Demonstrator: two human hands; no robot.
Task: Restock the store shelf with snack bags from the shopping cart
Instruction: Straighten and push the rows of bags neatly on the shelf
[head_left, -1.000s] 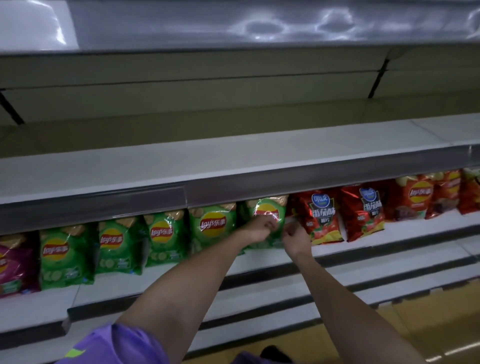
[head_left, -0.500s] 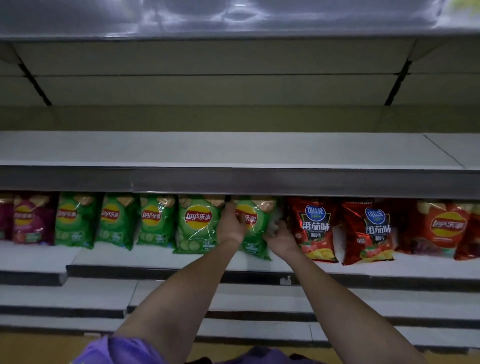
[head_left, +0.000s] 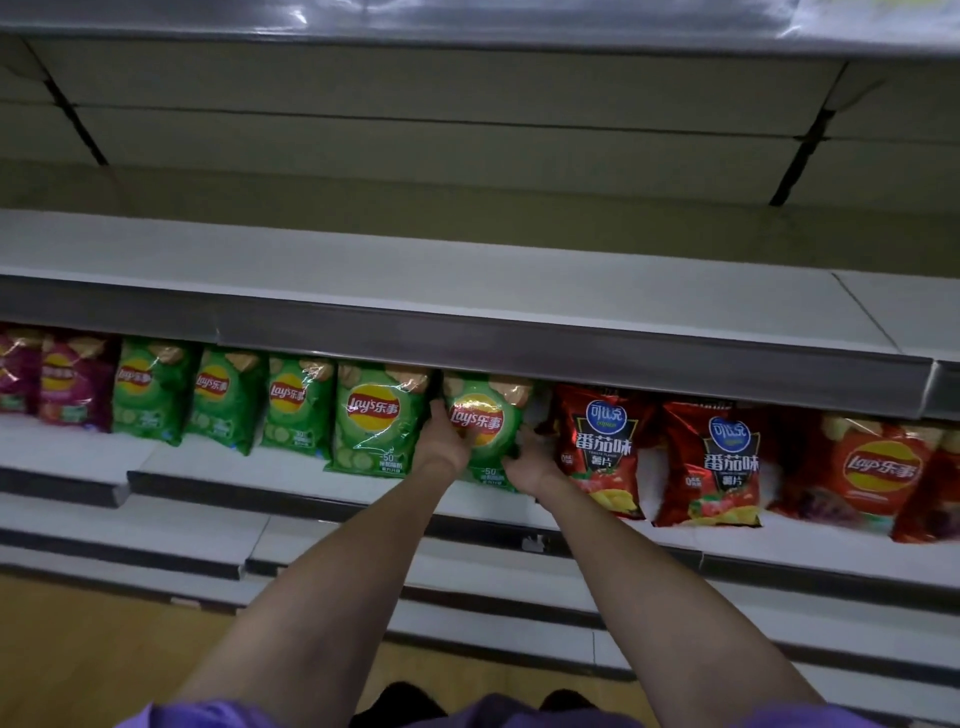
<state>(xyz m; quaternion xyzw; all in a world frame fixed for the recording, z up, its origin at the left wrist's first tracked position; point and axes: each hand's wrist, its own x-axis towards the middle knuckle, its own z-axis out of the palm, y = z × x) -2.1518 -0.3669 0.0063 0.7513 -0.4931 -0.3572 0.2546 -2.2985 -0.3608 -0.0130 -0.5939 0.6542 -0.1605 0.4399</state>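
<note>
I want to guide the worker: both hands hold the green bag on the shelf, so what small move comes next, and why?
Probably let go and draw both hands back. The left hand and right hand grip the green bag, which already stands upright in the row on the shelf between its neighbours.

Both my bare arms reach forward, nearly straight. My left hand (head_left: 444, 441) and right hand (head_left: 531, 460) sit close together, palms facing inward, fingers curled round what they grip between them.

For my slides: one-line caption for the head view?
Both hands, left and right, hold a green chip bag upright on the shelf beside red bags.
</note>
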